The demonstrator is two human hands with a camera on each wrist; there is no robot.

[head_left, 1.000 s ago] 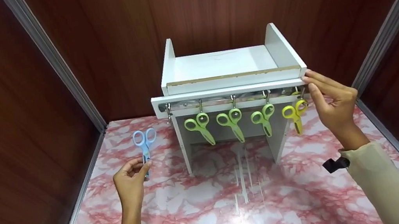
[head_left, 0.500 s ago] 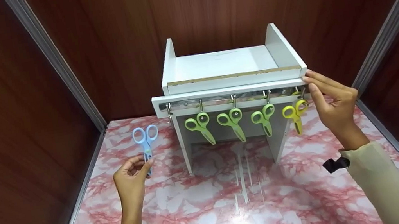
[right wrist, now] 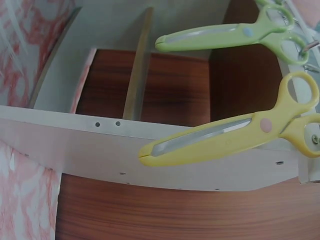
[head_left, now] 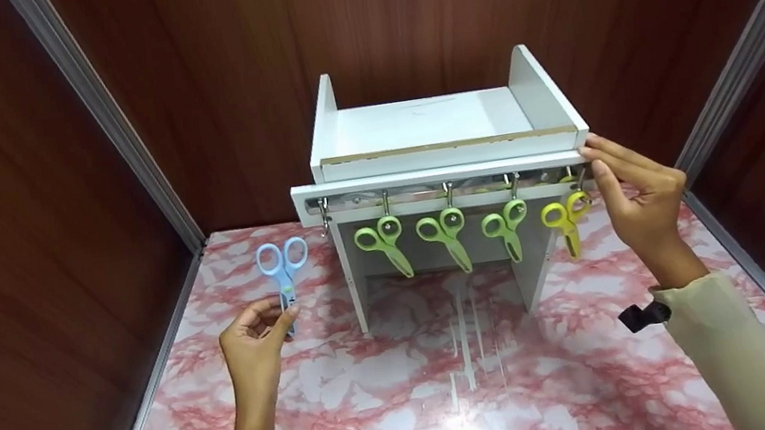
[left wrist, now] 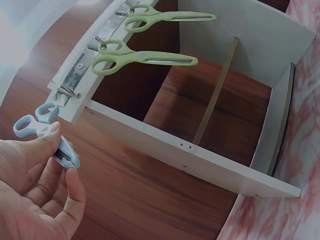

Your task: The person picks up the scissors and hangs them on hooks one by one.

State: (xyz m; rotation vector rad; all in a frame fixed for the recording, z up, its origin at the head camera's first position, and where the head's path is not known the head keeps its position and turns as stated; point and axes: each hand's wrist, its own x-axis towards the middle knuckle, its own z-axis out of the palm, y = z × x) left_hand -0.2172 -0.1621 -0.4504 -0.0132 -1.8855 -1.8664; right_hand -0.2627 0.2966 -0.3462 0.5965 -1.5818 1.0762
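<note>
In the head view my left hand (head_left: 254, 348) pinches light blue scissors (head_left: 283, 260) by the blade end, handle loops upward. The left wrist view shows those scissors (left wrist: 45, 130) with their loops close to the leftmost hook (left wrist: 66, 91), which bears nothing. My right hand (head_left: 641, 195) holds the right end of the white hook rail (head_left: 422, 178), fingers on top and thumb in front; the right wrist view does not show it. Three green scissors (head_left: 442, 232) and one pair of yellow scissors (head_left: 565, 222) hang from the other hooks by a loop.
A white shelf unit (head_left: 426, 125) with raised sides stands on the red-and-white marbled table (head_left: 380, 405), the rail along its front. Brown wood-grain walls (head_left: 413, 13) enclose the back and both sides. Metal strips (head_left: 107, 119) run along the wall corners.
My left hand has shifted slightly to the right, and the blue scissors have moved up and right toward the leftmost hook. My right hand and the hanging scissors stay in place.
</note>
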